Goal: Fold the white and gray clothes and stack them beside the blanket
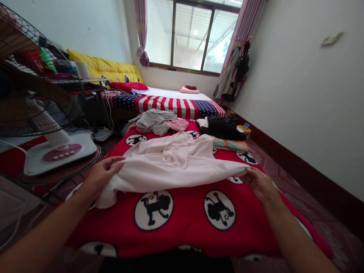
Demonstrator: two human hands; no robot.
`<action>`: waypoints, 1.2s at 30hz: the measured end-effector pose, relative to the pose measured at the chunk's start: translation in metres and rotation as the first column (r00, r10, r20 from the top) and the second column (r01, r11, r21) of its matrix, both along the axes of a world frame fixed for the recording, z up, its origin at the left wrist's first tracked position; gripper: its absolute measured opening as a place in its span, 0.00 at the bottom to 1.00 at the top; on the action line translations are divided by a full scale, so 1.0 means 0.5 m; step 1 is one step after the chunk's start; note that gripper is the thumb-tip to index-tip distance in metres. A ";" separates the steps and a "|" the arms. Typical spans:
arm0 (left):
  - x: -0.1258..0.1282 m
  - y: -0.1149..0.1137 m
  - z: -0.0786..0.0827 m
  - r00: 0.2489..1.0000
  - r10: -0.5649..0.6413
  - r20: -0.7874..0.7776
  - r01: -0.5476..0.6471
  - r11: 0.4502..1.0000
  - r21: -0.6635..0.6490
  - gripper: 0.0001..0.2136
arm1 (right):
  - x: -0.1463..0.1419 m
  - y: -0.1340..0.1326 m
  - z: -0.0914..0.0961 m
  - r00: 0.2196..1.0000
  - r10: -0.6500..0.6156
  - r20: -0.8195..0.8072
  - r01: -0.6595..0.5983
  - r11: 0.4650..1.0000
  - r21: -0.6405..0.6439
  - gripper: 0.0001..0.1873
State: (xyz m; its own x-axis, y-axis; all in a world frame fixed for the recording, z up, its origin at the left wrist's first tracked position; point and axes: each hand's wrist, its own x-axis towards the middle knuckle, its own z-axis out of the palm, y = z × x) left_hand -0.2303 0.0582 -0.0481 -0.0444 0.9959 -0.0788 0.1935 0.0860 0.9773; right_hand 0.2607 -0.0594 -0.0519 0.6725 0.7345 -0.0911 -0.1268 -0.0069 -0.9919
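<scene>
A pale pink cloth garment (167,167) lies spread and rumpled across a red blanket (184,223) printed with black monkeys in white circles. My left hand (101,176) grips the near left part of the cloth, with its fingers spread over a fold. At the far right end of the same edge, my right hand (260,185) pinches the cloth. The edge between my hands stretches fairly taut, and a loose corner hangs down below my left hand. Beyond the cloth lie a grey garment (153,120), a pink garment (178,124) and a black garment (222,129).
A white-based electric fan (59,153) stands at the left, beside a cluttered table. Further ahead is a bed with a stars-and-stripes cover (167,106). A tiled floor (287,189) runs along the right wall, and clothes hang near the window.
</scene>
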 end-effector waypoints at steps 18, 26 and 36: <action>0.035 0.021 -0.023 0.567 -0.063 -0.821 0.291 0.948 0.129 0.24 | -0.054 0.098 -0.082 0.214 0.319 0.923 -0.103 0.947 -0.303 0.13; 0.037 0.000 -0.020 0.630 -0.075 -0.773 0.363 0.908 0.208 0.19 | -0.071 0.107 -0.096 0.011 0.226 0.974 -0.070 0.972 -0.225 0.14; -0.001 -0.002 -0.016 0.737 -0.183 -0.650 0.295 0.953 0.067 0.28 | -0.090 0.106 -0.059 0.175 0.308 0.935 -0.090 0.951 -0.296 0.08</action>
